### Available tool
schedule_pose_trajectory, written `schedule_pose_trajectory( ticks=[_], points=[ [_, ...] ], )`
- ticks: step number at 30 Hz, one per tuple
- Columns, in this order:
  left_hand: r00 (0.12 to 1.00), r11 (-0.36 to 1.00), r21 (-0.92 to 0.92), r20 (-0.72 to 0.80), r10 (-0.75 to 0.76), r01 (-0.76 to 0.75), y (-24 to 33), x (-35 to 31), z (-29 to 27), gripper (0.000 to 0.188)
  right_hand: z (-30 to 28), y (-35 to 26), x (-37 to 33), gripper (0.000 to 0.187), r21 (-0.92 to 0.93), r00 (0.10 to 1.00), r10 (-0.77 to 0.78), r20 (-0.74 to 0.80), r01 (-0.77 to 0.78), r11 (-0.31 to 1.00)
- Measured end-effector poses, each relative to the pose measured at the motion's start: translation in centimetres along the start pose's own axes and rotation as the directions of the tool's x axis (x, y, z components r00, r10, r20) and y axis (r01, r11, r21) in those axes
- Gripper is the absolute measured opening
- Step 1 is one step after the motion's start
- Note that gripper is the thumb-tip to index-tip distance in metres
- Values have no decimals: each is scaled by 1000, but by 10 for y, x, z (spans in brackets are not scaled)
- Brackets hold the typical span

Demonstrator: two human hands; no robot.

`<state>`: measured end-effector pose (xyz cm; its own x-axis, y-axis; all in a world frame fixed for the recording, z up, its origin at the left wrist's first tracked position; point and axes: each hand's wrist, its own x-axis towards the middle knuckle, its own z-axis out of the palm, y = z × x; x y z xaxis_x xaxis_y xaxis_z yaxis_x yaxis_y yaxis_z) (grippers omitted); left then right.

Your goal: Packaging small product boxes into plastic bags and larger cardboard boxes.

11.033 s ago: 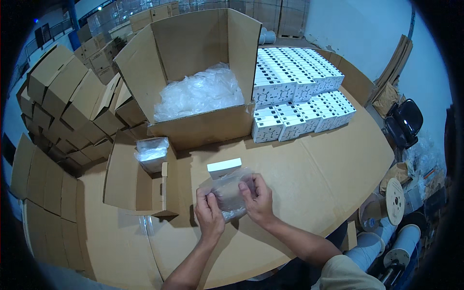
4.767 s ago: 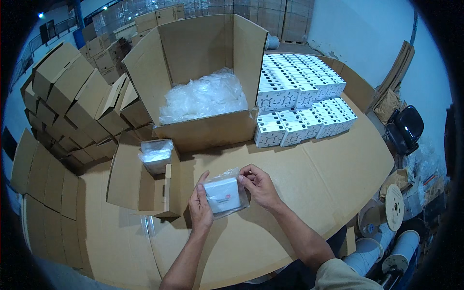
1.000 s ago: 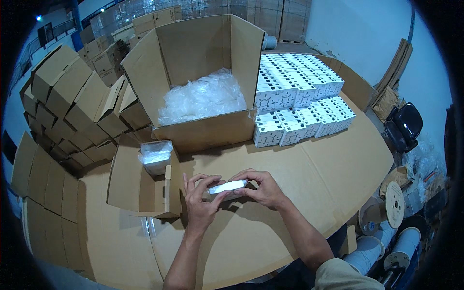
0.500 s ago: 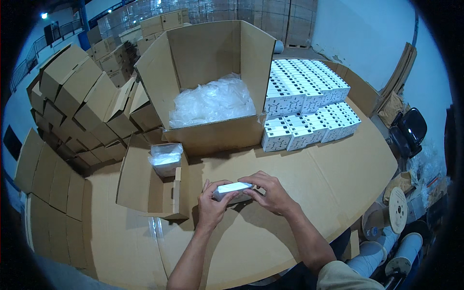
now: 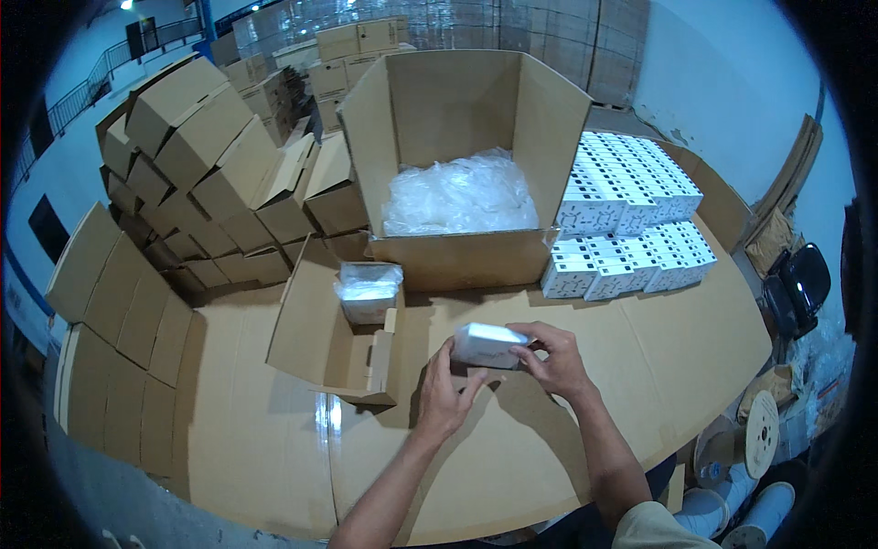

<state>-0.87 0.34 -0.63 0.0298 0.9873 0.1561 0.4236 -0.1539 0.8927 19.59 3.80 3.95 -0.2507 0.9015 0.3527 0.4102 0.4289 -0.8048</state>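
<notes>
A small white box (image 5: 490, 346), its surface shiny as if wrapped, is tilted above the cardboard-covered table. My right hand (image 5: 556, 362) pinches it at the right end, thumb in front and fingers behind. By the box's left end, my left hand (image 5: 444, 395) has its fingers stretched up and the thumb apart; whether a fingertip touches the box I cannot tell. Left of my hands stands an opened brown carton (image 5: 320, 366) with a few plastic-wrapped white boxes (image 5: 369, 297) at its far end.
Behind the small carton, a large open carton (image 5: 476, 261) holds a heap of clear plastic bags (image 5: 462, 197). Stacked rows of white boxes (image 5: 631, 220) fill the far right. Brown cartons (image 5: 210, 165) are piled at left. A black chair (image 5: 796, 288) and cable spools (image 5: 761, 434) stand off the right edge.
The white box has turned to show more of its broad face. My left hand has loosened from its grip and opened, while my right hand keeps hold. The whole view has shifted.
</notes>
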Motion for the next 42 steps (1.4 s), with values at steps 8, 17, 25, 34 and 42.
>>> schedule_pose_trajectory(
  ticks=[8, 17, 25, 34, 42],
  points=[
    [964, 800, 550, 230, 131, -240, 2, -83, -28, 79, 50, -8, 54, 30, 326, 977, -24, -211, 94, 941],
    [988, 795, 587, 107, 111, -153, 28, -169, -54, 66, 112, -30, 107, 30, 577, 980, -90, -180, 180, 797],
    [990, 792, 595, 105, 94, -139, 30, -164, -53, 63, 121, -22, 117, 27, 362, 986, -161, -50, 168, 917],
    [991, 803, 580, 82, 110, -137, 31, -163, -54, 62, 119, -42, 132, 27, -35, 919, -376, 115, 382, 923],
    [989, 800, 581, 82, 126, -150, 29, -163, -53, 62, 134, -46, 132, 22, -253, 900, -380, 216, 427, 868]
  ],
)
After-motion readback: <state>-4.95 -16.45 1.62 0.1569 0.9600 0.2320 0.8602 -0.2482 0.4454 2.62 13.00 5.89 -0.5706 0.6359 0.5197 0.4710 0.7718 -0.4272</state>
